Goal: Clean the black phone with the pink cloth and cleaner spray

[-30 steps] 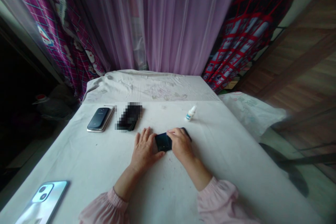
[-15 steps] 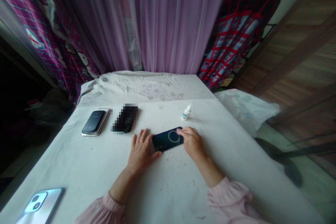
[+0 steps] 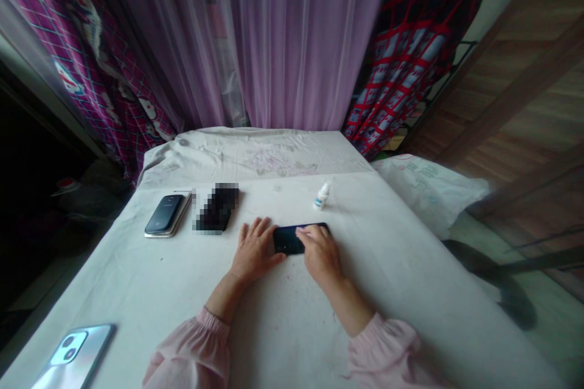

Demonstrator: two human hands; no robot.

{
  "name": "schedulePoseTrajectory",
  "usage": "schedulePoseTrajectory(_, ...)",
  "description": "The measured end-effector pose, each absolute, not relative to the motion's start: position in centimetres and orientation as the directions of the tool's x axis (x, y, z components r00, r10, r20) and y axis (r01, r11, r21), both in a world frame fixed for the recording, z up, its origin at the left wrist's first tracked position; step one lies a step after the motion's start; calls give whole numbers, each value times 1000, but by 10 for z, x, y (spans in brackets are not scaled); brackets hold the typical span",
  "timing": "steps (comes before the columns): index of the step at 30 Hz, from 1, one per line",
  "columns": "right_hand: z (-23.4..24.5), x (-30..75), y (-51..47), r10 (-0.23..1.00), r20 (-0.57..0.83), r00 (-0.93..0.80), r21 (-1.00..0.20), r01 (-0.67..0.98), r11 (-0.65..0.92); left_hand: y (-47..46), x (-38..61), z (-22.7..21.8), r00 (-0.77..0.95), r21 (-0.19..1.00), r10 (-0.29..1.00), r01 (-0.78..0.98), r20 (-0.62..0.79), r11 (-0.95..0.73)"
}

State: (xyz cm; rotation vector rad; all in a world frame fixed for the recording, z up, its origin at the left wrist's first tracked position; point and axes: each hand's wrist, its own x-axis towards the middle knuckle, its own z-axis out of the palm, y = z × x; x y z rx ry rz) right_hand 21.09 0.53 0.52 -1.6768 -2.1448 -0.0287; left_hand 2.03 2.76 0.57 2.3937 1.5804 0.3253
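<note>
A dark smartphone (image 3: 289, 241) lies flat on the white table, camera end towards the left. My left hand (image 3: 254, 249) steadies that end between thumb and index finger, its other fingers spread on the tabletop. Over the phone's right half is my right hand (image 3: 322, 255), fingers closed in a pinch and pressed to the back. Whatever sits in that pinch is too small to make out. The pale ring on the phone's back is mostly covered by the right hand. Just beyond the phone stands a small white bottle (image 3: 322, 196).
Two stacked phones (image 3: 165, 215) lie at the left, beside a dark pixelated phone-like object (image 3: 218, 208). A silvery phone (image 3: 79, 357) is at the near left corner. Purple curtains (image 3: 301, 42) hang behind the table (image 3: 150, 304); a white plastic bag (image 3: 429, 188) sits off its right edge.
My right hand has slid left across the phone and now hides most of the ring. The phone has turned slightly and lies more level in view. The left hand keeps its hold.
</note>
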Motion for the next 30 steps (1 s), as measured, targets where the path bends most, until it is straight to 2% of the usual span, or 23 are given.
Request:
schedulePoseTrajectory(6, 10, 179, 8, 906, 272, -324, -259, 882, 394, 27, 18, 1, 388, 332, 918, 858, 78, -391)
schedulePoseTrajectory(14, 15, 239, 20, 966, 248, -69, -248, 960, 133, 26, 16, -3, 395, 329, 910, 849, 124, -413)
schedulePoseTrajectory(17, 16, 216, 20, 969, 226, -102, -247, 956, 159, 26, 16, -4, 396, 319, 909, 851, 132, -417)
schedulePoseTrajectory(22, 14, 189, 20, 942, 228, -248, -245, 921, 302, 26, 16, -4, 400, 314, 907, 851, 132, -421)
schedulePoseTrajectory(30, 12, 245, 28, 961, 273, -42, -236, 966, 109, 26, 16, -5, 402, 328, 905, 844, 137, -424)
